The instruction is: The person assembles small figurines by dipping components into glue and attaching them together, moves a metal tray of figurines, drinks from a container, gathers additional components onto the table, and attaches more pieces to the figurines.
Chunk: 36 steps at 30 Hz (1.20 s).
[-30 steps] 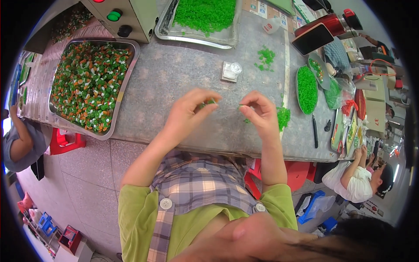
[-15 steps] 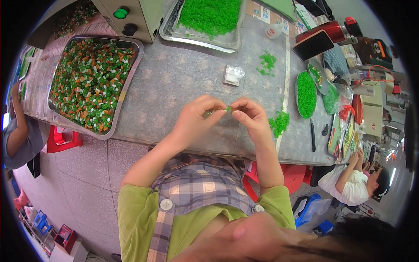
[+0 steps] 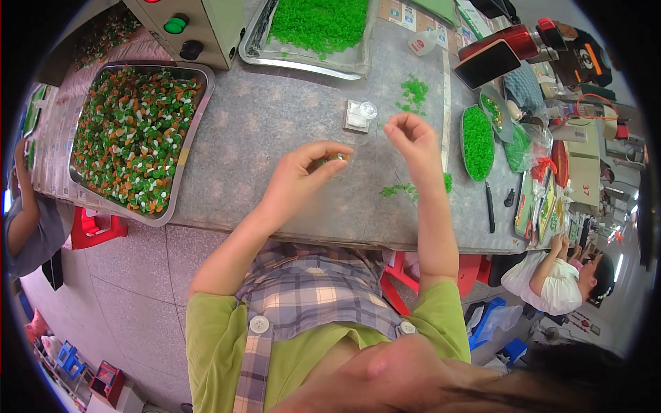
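My left hand point(image 3: 303, 175) is pinched round a small green, white and orange piece point(image 3: 341, 157) whose colours show at the fingertips. Up and to the right, my right hand point(image 3: 418, 141) has thumb and forefinger pressed together; what they may hold is too small to make out. Closest to those fingertips is a small white square block point(image 3: 357, 115) with a clear round dish point(image 3: 368, 110) on it. Loose green pieces point(image 3: 414, 93) lie beyond the right hand, and more green bits point(image 3: 398, 190) lie beside its wrist, partly covered by the forearm.
A metal tray point(image 3: 187, 141) of green, orange and white pieces stands at left, near a grey control box point(image 3: 210, 31). Another tray point(image 3: 303, 67) holds green bits. At right are a green-filled oval dish point(image 3: 478, 144), a phone point(image 3: 487, 64), a black pen-like tool point(image 3: 490, 208) and co-workers.
My hands have parted: the right rose toward the white block, while the left stays low with the small piece. Some of the loose green bits near the right wrist now lie further left.
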### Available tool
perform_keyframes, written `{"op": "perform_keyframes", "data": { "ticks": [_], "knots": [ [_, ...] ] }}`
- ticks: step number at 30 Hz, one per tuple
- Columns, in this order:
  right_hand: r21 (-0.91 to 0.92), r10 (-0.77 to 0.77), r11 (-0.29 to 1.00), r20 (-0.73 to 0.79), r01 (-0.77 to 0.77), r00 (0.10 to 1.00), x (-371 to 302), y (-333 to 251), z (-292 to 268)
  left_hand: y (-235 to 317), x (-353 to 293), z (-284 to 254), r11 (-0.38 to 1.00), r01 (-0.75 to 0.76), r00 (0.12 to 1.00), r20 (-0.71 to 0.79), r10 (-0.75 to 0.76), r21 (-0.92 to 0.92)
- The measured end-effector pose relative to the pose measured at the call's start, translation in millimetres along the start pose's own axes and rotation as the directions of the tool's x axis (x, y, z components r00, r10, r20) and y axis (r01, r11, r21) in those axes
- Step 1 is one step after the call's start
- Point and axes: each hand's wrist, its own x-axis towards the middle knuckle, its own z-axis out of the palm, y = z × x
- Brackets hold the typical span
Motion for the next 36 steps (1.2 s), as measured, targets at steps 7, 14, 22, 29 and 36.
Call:
{"op": "perform_keyframes", "data": {
  "ticks": [7, 14, 22, 29, 36],
  "knots": [
    [-0.357, -0.049, 0.934, -0.042, 0.031, 0.998, 24.7, -3.3, 0.9, -2.1, 1.4, -12.7, 0.972, 0.080, 0.997, 0.036, -0.074, -0.221],
    [-0.525, -0.109, 0.847, -0.021, 0.082, 0.994, 27.7, -5.2, 5.9, 1.7, 0.4, -15.0, 0.967, 0.054, 0.998, 0.054, -0.042, -0.249],
    [-0.546, -0.144, 0.832, -0.037, 0.100, 0.989, 24.1, -8.0, 3.0, 1.4, -0.2, -14.9, 0.926, 0.048, 0.999, 0.016, -0.045, -0.373],
    [-0.298, -0.177, 0.942, -0.044, 0.156, 0.983, 3.4, -14.0, 5.2, 1.5, -1.4, -13.0, 0.901, 0.090, 0.995, 0.080, -0.061, -0.425],
    [0.077, -0.136, 0.989, 0.153, 0.126, 0.979, -27.5, -16.3, 26.1, 5.6, -3.9, -6.4, 0.861, 0.127, 0.989, 0.126, -0.074, -0.493]
  ]
}}
